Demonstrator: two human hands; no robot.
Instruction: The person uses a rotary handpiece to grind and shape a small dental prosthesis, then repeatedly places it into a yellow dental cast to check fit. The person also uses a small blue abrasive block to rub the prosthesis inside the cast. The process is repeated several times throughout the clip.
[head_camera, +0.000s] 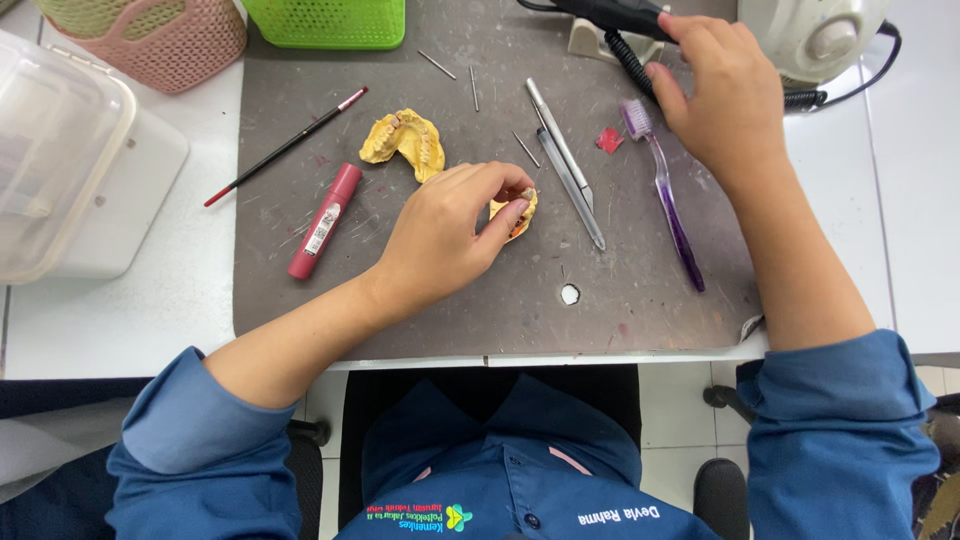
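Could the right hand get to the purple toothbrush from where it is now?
Probably yes: the right hand rests on the black handpiece, and the purple toothbrush lies uncovered on the grey mat right beside it.

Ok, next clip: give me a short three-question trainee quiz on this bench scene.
1. True or false: the left hand pinches a small yellow dental cast.
2. The right hand reaches for: A) purple toothbrush B) black handpiece C) red tube
3. What lies between the two hands on the grey mat?

Key: 1 true; 2 B; 3 metal instruments.
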